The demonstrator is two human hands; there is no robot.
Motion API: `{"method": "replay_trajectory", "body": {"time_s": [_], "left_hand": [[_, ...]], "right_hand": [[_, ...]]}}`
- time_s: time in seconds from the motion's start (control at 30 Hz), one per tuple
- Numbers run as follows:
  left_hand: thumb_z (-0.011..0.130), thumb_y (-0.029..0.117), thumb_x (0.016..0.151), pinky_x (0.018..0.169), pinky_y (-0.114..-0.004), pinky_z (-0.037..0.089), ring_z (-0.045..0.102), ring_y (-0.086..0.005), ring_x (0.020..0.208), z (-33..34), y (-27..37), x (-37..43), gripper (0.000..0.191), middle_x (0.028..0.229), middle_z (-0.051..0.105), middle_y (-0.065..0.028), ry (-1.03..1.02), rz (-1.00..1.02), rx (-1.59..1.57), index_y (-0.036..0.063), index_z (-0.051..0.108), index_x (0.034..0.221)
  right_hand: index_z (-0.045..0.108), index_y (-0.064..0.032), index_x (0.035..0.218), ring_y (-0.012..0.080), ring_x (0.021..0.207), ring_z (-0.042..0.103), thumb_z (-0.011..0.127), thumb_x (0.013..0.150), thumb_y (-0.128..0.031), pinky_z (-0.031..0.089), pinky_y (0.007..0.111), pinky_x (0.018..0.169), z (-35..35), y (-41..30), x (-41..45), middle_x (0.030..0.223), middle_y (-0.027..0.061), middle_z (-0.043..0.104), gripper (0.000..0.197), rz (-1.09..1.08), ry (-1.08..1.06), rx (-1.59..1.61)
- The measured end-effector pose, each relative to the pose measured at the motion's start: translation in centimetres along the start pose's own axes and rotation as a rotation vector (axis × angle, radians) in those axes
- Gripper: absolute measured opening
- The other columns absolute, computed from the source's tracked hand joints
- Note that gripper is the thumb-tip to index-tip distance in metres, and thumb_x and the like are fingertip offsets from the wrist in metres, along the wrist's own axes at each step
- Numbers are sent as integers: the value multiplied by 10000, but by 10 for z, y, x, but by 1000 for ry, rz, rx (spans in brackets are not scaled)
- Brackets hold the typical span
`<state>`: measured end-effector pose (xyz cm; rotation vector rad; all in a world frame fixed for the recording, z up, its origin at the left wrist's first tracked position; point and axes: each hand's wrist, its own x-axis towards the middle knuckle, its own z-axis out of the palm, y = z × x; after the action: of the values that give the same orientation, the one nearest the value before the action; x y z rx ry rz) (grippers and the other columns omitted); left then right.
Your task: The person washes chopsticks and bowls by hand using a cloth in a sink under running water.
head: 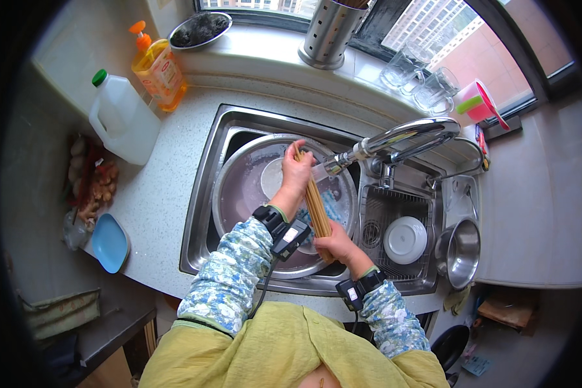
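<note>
My left hand (297, 167) grips the upper end of a bundle of wooden chopsticks (316, 206). Lower down, my right hand (337, 241) is closed around the other end of the bundle. Both hands are above a large round metal basin (217, 203) standing in the left sink bowl. Cloudy water, a pale round dish (271, 180) and a blue-and-white checked cloth (331, 203) lie in the basin. The faucet's spout (337, 164) points at the upper part of the chopsticks, and a translucent tip or stream there touches or passes behind them; I cannot tell which.
In the right sink bowl, white plates (405, 240) rest on a wire rack (368, 208). Metal bowls (463, 252) sit right of it. A plastic jug (126, 121), an orange soap bottle (160, 72) and a blue dish (110, 242) are left. Glass mugs (436, 92) and a utensil holder (331, 36) line the sill.
</note>
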<state>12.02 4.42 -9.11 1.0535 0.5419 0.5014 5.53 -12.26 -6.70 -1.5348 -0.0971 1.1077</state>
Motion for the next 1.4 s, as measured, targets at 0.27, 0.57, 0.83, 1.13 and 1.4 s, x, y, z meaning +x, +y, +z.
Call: {"method": "replay_trajectory", "body": {"time_s": [0.27, 0.57, 0.83, 1.13, 1.4], "left_hand": [[545, 151, 764, 466, -287, 468, 523, -160, 508, 13, 12, -29, 190, 626, 502, -41, -281, -658, -176, 68, 456, 909], [541, 133, 782, 477, -288, 463, 534, -160, 531, -7, 4, -46, 105, 639, 534, -46, -276, -706, -80, 69, 499, 853], [580, 78, 725, 459, -244, 419, 501, -122, 529, -2, -2, -54, 165, 667, 533, -36, -307, -574, -81, 19, 510, 862], [514, 146, 761, 512, -255, 419, 506, -139, 584, -4, -1, -50, 202, 700, 532, -48, -223, -561, -108, -3, 517, 898], [437, 596, 752, 668, -263, 418, 495, -140, 751, 10, 1, -38, 548, 814, 524, -36, -107, -555, -446, 84, 515, 930]], "right_hand": [[453, -23, 898, 104, 580, 514, 655, 660, -71, 430, 219, 517, 2, 28, -9, 696, 43, 522, 315, -2, 133, 73], [478, -22, 1106, 135, 870, 519, 576, 773, -188, 418, 261, 756, -33, -36, 45, 957, 67, 556, 385, -147, 316, 31], [540, -69, 1059, 104, 813, 532, 537, 805, -160, 426, 240, 692, -2, -66, 91, 928, 41, 574, 270, -471, 360, -79], [565, -10, 910, 91, 708, 545, 544, 805, -236, 430, 233, 584, -10, -41, 90, 814, 45, 594, 251, -366, 379, 51], [469, -20, 1097, 224, 962, 488, 338, 879, -375, 360, 302, 828, 18, -49, 85, 1025, 132, 526, 436, -398, 435, -196]]}}
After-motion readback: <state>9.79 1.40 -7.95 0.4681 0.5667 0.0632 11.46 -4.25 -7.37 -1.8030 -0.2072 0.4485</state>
